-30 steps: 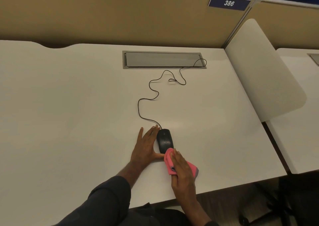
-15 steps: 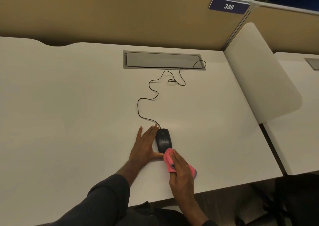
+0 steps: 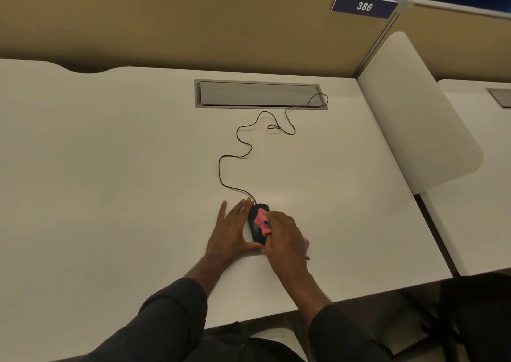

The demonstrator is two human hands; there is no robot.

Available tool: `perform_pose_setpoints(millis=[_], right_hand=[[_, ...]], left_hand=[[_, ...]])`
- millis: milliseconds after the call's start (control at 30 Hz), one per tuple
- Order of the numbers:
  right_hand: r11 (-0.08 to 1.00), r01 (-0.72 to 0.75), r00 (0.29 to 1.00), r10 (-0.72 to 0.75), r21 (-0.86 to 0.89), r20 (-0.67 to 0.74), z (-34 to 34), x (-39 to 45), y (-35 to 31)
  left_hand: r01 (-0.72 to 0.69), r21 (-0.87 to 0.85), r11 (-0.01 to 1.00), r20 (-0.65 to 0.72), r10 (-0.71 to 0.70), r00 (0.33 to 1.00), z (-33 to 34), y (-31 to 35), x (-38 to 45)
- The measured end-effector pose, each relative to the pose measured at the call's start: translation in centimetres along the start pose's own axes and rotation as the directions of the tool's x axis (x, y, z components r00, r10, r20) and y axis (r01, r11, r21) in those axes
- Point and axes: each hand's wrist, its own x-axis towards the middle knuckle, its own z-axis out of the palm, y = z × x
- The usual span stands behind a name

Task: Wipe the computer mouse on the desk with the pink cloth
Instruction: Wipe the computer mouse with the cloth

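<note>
A black wired computer mouse [image 3: 255, 227] lies on the white desk [image 3: 110, 168] near the front edge. My left hand [image 3: 231, 233] rests flat on the desk against the mouse's left side, thumb at its rear, fingers spread. My right hand [image 3: 284, 237] is closed on the crumpled pink cloth [image 3: 262, 220] and presses it onto the top of the mouse. The right half of the mouse is hidden under cloth and hand.
The mouse's black cable [image 3: 237, 151] snakes back to a grey cable hatch [image 3: 260, 94] in the desk. A tan partition [image 3: 193, 24] with a "386" plate [image 3: 363, 5] stands behind. A white divider panel [image 3: 414, 112] separates the neighbouring desk at right.
My right hand has moved forward with the pink cloth, from the mouse's rear edge onto its top. My left hand stays beside the mouse.
</note>
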Motion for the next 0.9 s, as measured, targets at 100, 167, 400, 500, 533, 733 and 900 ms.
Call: perform_pose_setpoints(millis=[100, 167, 400, 500, 533, 733, 900], right_hand=[[0.996, -0.002, 0.997, 0.008, -0.085, 0.078, 0.2, 0.3, 0.0], [0.993, 0.003, 0.994, 0.009, -0.120, 0.104, 0.1, 0.2, -0.2], [0.984, 0.032, 0.986, -0.002, -0.173, 0.167, 0.1, 0.5, 0.0], [0.984, 0.048, 0.983, -0.016, -0.174, 0.180, -0.2, 0.6, 0.1], [0.985, 0.056, 0.984, -0.026, -0.165, 0.177, -0.3, 0.7, 0.2], [0.998, 0.016, 0.990, -0.007, -0.068, 0.139, -1.2, 1.2, 0.7], [0.993, -0.093, 0.979, 0.077, 0.074, 0.189, -2.2, 1.6, 1.3]], left_hand=[[-0.003, -0.011, 1.000, 0.001, 0.003, 1.000, -0.1, 0.0, -0.1], [-0.001, -0.021, 1.000, 0.004, 0.001, 1.000, -0.1, 0.1, -0.1], [-0.029, -0.045, 0.999, -0.023, 0.028, 0.999, 0.0, -0.1, -0.2], [-0.038, -0.072, 0.997, -0.034, 0.035, 0.999, -0.1, 0.0, -0.5], [-0.046, -0.097, 0.994, -0.050, 0.041, 0.998, -0.3, 0.0, -0.5], [-0.024, -0.409, 0.912, -0.080, -0.010, 0.997, -2.1, 0.0, -1.0], [0.051, -0.617, 0.786, -0.132, -0.167, 0.977, -4.5, 0.3, -1.5]])
